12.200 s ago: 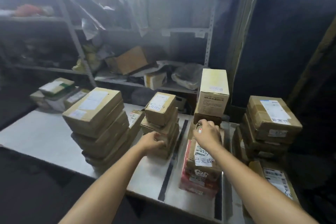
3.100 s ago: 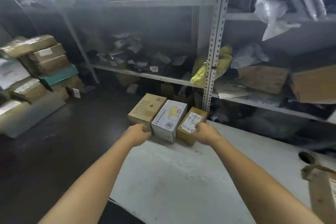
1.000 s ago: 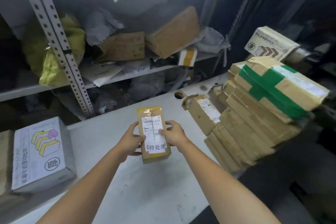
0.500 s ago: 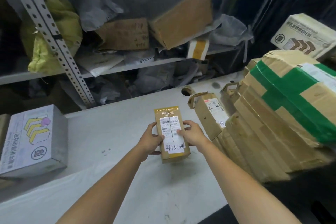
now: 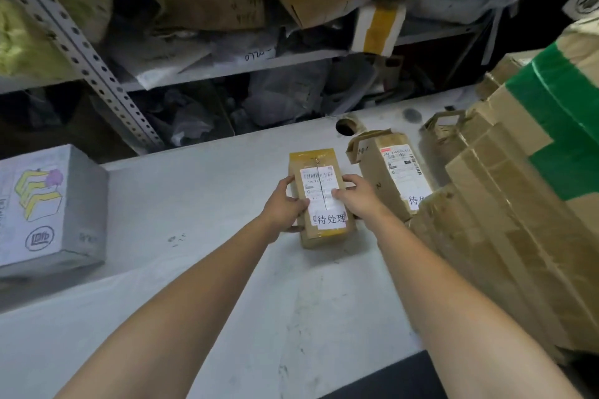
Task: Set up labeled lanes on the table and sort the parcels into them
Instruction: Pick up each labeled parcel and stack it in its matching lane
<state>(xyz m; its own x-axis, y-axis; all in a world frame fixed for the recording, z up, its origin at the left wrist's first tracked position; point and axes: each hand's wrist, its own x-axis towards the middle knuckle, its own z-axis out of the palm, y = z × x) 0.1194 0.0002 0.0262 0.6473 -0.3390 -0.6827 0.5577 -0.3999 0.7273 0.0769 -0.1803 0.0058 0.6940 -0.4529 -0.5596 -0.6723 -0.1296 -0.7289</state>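
A small brown parcel (image 5: 319, 172) with yellow tape, a shipping label and a white handwritten tag is held between both hands just above the white table (image 5: 201, 197). My left hand (image 5: 285, 204) grips its left side, thumb on the label. My right hand (image 5: 358, 201) grips its right side. Just right of it lies a second brown parcel (image 5: 393, 178) with a similar tag, leaning against a tall stack of brown parcels (image 5: 505, 223) topped by a green-taped one (image 5: 564, 126).
A white box (image 5: 45, 210) with a yellow drawing stands at the table's left. Behind the table a metal shelf rack (image 5: 81, 52) holds boxes, bags and a yellow-striped packet (image 5: 377, 29). A round hole (image 5: 345, 126) sits at the table's back edge.
Both hands have carried the small parcel from the table's left end to the right, close beside the tagged parcel and the stack. The white box stayed behind at the left.
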